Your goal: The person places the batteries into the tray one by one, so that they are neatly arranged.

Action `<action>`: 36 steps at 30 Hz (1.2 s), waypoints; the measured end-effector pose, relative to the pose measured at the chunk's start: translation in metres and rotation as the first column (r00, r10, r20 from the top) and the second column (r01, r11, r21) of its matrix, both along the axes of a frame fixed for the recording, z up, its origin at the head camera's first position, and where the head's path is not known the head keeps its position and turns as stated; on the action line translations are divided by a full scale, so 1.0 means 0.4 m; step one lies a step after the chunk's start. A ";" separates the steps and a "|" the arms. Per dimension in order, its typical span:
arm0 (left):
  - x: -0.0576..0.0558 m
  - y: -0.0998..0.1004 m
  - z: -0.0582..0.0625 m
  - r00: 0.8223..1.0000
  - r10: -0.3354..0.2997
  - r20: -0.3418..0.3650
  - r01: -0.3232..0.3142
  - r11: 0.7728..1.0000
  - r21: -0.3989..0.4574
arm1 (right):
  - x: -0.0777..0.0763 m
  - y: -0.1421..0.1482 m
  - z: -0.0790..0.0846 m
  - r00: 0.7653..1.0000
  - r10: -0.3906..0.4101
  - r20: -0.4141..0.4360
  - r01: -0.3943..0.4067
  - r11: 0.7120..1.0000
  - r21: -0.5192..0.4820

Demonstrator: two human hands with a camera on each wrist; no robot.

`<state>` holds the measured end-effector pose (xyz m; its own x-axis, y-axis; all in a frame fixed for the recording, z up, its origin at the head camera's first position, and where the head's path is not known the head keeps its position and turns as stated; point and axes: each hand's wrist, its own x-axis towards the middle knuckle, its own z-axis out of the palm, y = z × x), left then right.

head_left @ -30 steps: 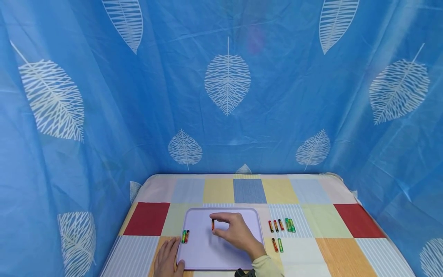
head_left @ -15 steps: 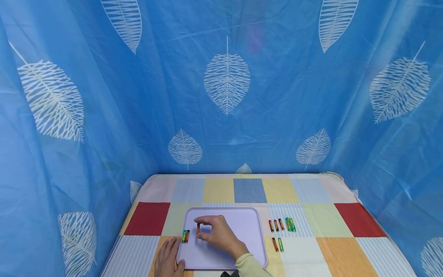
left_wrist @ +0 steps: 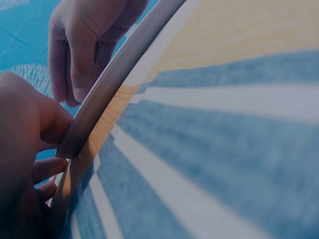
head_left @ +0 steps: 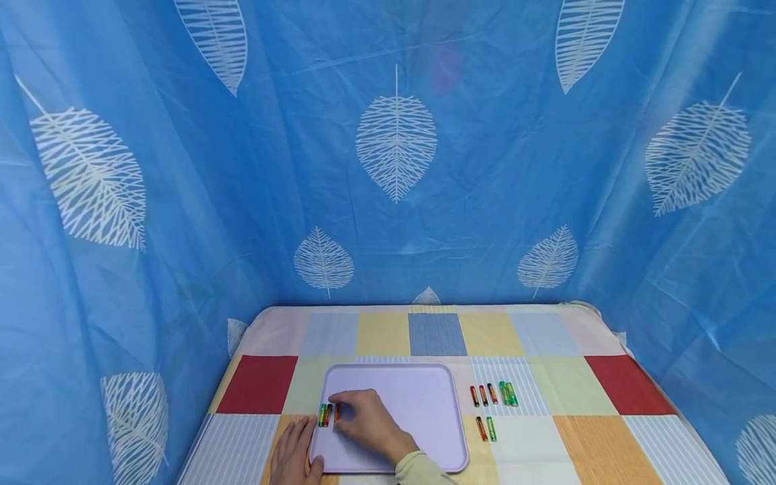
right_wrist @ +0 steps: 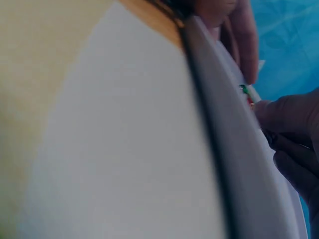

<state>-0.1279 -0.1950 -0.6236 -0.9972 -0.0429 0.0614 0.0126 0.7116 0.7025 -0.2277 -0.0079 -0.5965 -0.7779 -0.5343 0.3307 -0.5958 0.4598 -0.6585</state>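
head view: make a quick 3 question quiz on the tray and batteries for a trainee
1. How many batteries lie on the cloth to the right of the tray?

2. True or false: the left hand is at the tray's left side.

3. What does the right hand pinch?
a) the tray's rim
b) a single battery
c) a fold of the cloth

Key: 1. seven; 2. true; 3. b
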 end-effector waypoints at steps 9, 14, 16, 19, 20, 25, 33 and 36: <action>0.003 0.000 -0.006 0.999 -0.001 -0.047 0.000 0.999 -0.037 | 0.005 -0.022 -0.002 1.000 -0.009 -0.008 0.010 0.997 0.080; 0.001 0.000 0.002 1.000 0.001 0.017 -0.001 1.000 -0.029 | 0.008 -0.031 0.000 1.000 -0.013 0.027 0.011 0.997 0.080; 0.000 -0.001 0.004 0.999 0.003 0.040 -0.002 1.000 -0.025 | 0.009 -0.033 0.001 1.000 -0.013 0.028 0.011 0.996 0.086; -0.002 0.001 0.005 0.999 0.009 0.046 -0.009 1.000 -0.016 | 0.010 -0.036 0.003 1.000 -0.013 0.013 0.012 0.995 0.098; -0.002 0.001 0.005 0.999 0.010 0.038 -0.010 1.000 -0.018 | 0.010 -0.036 0.004 1.000 -0.011 0.008 0.011 0.995 0.101; -0.004 0.003 0.001 1.000 0.009 0.029 -0.009 1.000 -0.016 | 0.007 -0.031 0.009 1.000 0.005 -0.015 -0.004 0.995 0.103; 0.004 0.006 -0.002 1.000 0.014 -0.013 -0.014 0.999 -0.034 | 0.000 0.000 0.019 0.999 0.020 0.035 -0.022 0.998 0.052; 0.001 0.002 0.001 1.000 0.010 0.016 -0.010 0.999 -0.034 | -0.006 0.021 0.026 0.994 0.037 0.105 -0.039 0.999 0.016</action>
